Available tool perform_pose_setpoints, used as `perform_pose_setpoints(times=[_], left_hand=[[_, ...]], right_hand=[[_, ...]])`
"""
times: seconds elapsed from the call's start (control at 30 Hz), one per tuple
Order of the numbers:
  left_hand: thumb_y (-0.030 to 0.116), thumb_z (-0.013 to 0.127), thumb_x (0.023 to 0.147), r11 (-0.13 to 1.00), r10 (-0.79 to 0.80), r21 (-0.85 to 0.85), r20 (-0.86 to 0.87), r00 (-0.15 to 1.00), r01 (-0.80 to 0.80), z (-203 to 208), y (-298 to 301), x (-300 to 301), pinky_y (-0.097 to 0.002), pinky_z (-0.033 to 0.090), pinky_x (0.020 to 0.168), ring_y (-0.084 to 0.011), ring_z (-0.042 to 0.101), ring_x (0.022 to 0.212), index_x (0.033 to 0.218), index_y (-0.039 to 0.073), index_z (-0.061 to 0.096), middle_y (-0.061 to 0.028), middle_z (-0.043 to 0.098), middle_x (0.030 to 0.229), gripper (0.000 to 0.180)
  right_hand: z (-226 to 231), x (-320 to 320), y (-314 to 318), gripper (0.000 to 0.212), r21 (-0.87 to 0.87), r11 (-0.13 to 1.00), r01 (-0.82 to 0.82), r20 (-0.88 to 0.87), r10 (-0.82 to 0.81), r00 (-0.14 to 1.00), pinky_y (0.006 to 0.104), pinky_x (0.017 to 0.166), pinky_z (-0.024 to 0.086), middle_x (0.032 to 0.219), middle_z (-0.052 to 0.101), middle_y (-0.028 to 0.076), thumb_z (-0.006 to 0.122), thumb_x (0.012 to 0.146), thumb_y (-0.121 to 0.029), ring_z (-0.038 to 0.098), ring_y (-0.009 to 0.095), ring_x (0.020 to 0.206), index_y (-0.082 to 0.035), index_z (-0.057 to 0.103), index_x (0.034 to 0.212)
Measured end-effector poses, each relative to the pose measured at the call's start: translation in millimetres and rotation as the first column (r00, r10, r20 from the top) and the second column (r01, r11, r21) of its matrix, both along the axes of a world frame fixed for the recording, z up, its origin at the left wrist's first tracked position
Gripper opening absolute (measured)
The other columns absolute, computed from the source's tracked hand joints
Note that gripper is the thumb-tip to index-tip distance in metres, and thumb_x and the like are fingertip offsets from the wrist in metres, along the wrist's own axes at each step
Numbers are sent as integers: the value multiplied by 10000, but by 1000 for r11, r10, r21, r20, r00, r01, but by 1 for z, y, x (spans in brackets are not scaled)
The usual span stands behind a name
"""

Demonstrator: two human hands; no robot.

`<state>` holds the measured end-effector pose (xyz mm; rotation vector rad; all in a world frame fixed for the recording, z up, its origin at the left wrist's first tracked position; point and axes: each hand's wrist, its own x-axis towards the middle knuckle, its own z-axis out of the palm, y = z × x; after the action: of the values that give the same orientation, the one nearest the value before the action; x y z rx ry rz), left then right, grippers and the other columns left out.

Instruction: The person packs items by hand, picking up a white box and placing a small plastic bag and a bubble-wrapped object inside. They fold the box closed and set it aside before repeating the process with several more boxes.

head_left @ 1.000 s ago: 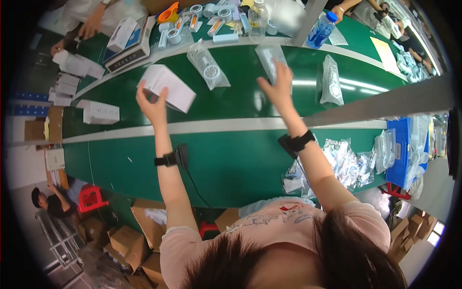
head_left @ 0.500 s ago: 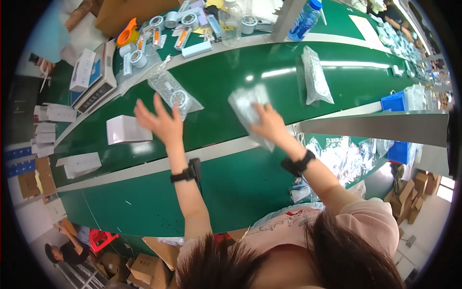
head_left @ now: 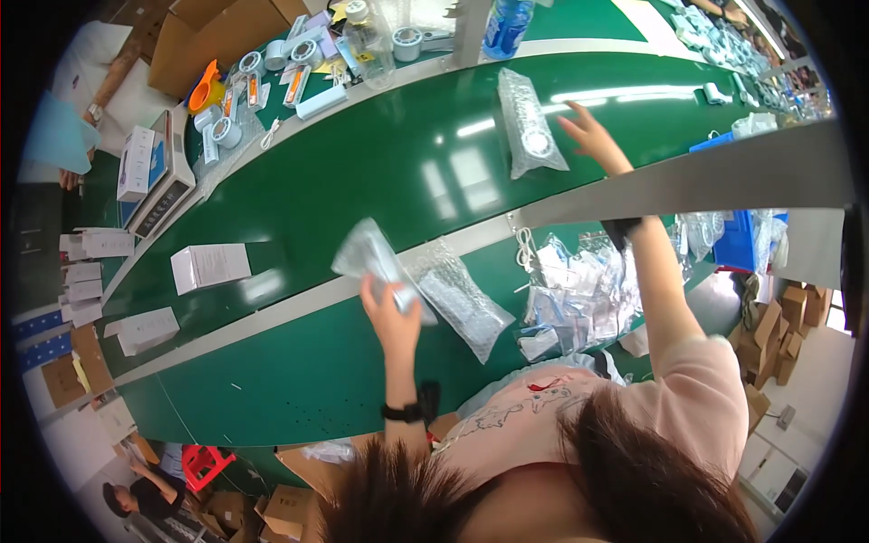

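My left hand [head_left: 392, 317] is closed over the lower end of a clear bubble-wrap bag [head_left: 367, 252], slightly blurred, at the near edge of the green bench. Just right of it, a second bubble-wrap bag [head_left: 462, 306] with something pale inside lies on the near green surface. My right hand [head_left: 593, 140] reaches out over the bench, fingers apart and holding nothing. Left of those fingers, and apart from them, lies a third bubble-wrap bag [head_left: 529, 127]. A round white part shows through its near end.
A white box [head_left: 211, 268] stands on the bench at left. Farther back are a scale [head_left: 163, 181] with a box on it, pale blue fan-like parts [head_left: 226, 133] and a blue bottle [head_left: 508, 29]. A metal bar [head_left: 670, 185] crosses at right above a pile of clear bags [head_left: 579, 290].
My right hand has let go of its bag, now on the near surface, and moved right toward the far bag. My left hand has come nearer and taken the left bag. The view has shifted.
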<state>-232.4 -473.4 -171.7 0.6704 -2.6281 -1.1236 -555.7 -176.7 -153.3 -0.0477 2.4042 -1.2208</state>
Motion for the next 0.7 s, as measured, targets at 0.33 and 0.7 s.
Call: perform_pose_setpoints(times=[0.33, 0.7], left_hand=[[567, 579, 710, 942, 334, -203, 564, 755, -266, 34, 102, -22, -661, 192, 899, -444, 314, 1166, 1194, 63, 374, -262, 296, 1242, 727], [530, 672, 588, 845, 510, -501, 644, 571, -190, 4, 88, -52, -656, 289, 833, -455, 315, 1176, 1269, 50, 234, -308, 186, 1335, 941]], right_hand=[[-62, -34, -39, 780, 163, 976, -145, -2, 147, 989, 357, 799, 468, 1009, 558, 215, 615, 694, -322, 570, 260, 894, 23, 261, 1298], [53, 185, 212, 425, -566, 487, 665, 611, -294, 735, 280, 764, 461, 1015, 579, 80, 574, 745, -146, 580, 177, 846, -21, 483, 1141]])
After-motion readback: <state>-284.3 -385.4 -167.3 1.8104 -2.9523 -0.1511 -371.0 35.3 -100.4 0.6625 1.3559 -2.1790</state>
